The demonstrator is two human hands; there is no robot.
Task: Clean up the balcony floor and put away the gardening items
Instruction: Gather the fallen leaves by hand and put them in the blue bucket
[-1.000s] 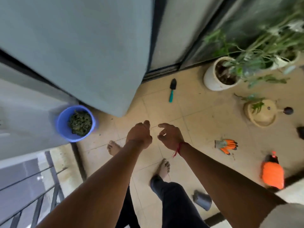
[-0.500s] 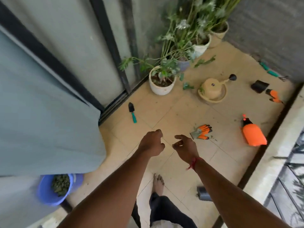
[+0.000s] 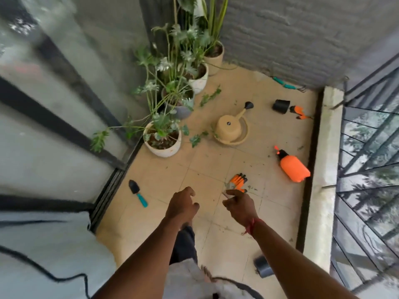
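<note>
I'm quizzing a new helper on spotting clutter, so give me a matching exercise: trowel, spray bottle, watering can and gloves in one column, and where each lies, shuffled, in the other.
1 trowel
2 spray bottle
3 watering can
4 gloves

A on a beige saucer
B beside the sliding-door track
C just beyond the right hand
D beside the concrete ledge

Pairs: 1-B, 2-D, 3-A, 4-C.
</note>
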